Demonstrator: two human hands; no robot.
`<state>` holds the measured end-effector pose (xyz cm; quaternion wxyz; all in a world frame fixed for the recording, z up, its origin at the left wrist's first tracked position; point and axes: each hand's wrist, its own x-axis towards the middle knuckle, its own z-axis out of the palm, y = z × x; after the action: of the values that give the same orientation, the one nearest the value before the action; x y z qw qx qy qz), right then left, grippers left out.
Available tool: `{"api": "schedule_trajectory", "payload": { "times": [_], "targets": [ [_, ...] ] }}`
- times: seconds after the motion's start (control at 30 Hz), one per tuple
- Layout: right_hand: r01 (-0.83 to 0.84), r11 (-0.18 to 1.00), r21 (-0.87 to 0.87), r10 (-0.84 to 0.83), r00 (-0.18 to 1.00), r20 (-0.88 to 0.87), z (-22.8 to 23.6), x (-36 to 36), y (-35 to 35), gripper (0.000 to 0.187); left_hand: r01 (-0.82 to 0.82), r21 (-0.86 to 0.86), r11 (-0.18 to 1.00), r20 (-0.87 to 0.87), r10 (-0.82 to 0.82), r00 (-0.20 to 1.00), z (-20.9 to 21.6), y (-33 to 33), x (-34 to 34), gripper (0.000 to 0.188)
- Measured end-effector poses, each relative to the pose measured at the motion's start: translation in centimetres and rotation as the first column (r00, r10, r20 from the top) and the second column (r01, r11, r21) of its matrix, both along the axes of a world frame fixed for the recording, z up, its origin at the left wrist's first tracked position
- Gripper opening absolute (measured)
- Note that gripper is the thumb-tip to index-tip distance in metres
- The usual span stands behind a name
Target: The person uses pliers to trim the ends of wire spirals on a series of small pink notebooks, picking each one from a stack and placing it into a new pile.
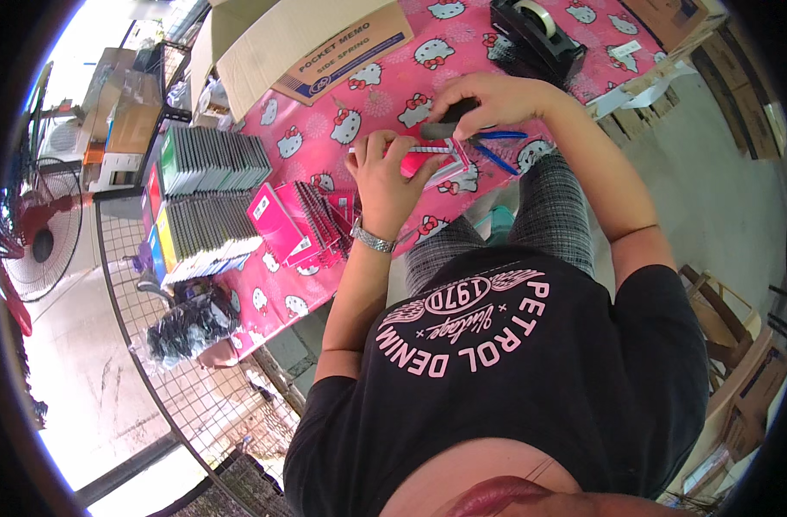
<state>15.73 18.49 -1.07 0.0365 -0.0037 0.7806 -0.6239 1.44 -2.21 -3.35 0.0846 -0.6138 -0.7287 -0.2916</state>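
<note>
A small pink spiral notebook (pixel 424 162) is on the patterned table in front of me, with a white striped edge along its top. The fingers of my left hand (pixel 383 177), with a metal watch at the wrist, are closed on its left end. Across the notebook's right end, my right hand (pixel 490 102) is closed on a dark grey and black object (pixel 445 129), whose kind I cannot make out. Two blue handles (pixel 499 155) spread in a V from just below the right hand; whether they belong to the dark object is unclear. Beside my left wrist lies a pile of pink spiral notebooks (pixel 294 220).
Stacks of spiral notebooks (pixel 208 198) stand at the left, on the pink cloth-covered table (pixel 281 280). An open cardboard box (pixel 324 52) and a black tape dispenser (pixel 540 39) are at the far side. A standing fan (pixel 44 233) and wire mesh (pixel 131 250) are farther left.
</note>
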Motion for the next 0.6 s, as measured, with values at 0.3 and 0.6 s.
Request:
{"api": "schedule_trajectory", "payload": {
  "times": [0.3, 0.6],
  "targets": [
    [-0.001, 0.782, -0.623, -0.051, 0.997, -0.065, -0.4, 0.4, -0.2, 0.057, 0.005, -0.034, 0.999, 0.026, -0.004, 1.000, 0.0, 0.3, -0.8, 0.043],
    [0.043, 0.999, 0.010, -0.044, 0.993, 0.108, 0.7, -0.7, 0.4, 0.051, 0.010, -0.032, 0.999, 0.038, -0.009, 0.999, 0.5, 1.4, -0.8, 0.046]
  ]
}}
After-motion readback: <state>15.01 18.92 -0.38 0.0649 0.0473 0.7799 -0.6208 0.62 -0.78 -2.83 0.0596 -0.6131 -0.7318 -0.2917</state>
